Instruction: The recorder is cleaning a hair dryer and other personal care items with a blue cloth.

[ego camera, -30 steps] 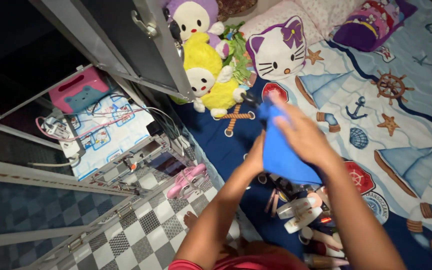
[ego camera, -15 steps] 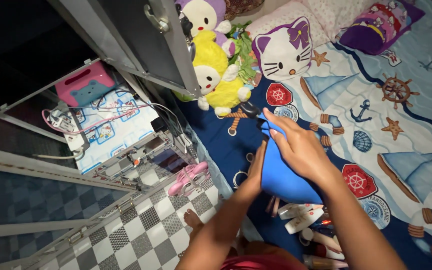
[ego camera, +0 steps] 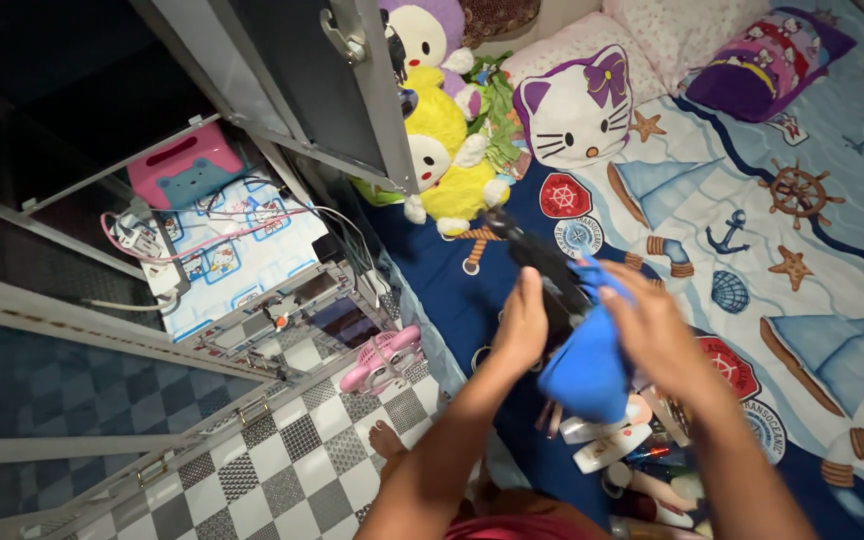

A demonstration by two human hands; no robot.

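Floor: a checked floor of grey and white tiles (ego camera: 292, 450) fills the lower left of the frame.
Bed: a bed with a blue sheet printed with boats, anchors and starfish (ego camera: 802, 250) covers the right side.
Pillows: a white cat-face pillow with a purple bow (ego camera: 577, 110) and a purple cartoon pillow (ego camera: 767, 60) lie at the top.
Soft toys: a yellow plush toy (ego camera: 447, 150) sits under a purple and white one (ego camera: 422, 30), top middle.
Cupboard: a dark cupboard with a grey metal door (ego camera: 312, 80) stands open at the upper left.
Shelf: a pink plastic box (ego camera: 184, 172) rests inside it.
Light: bright and even.
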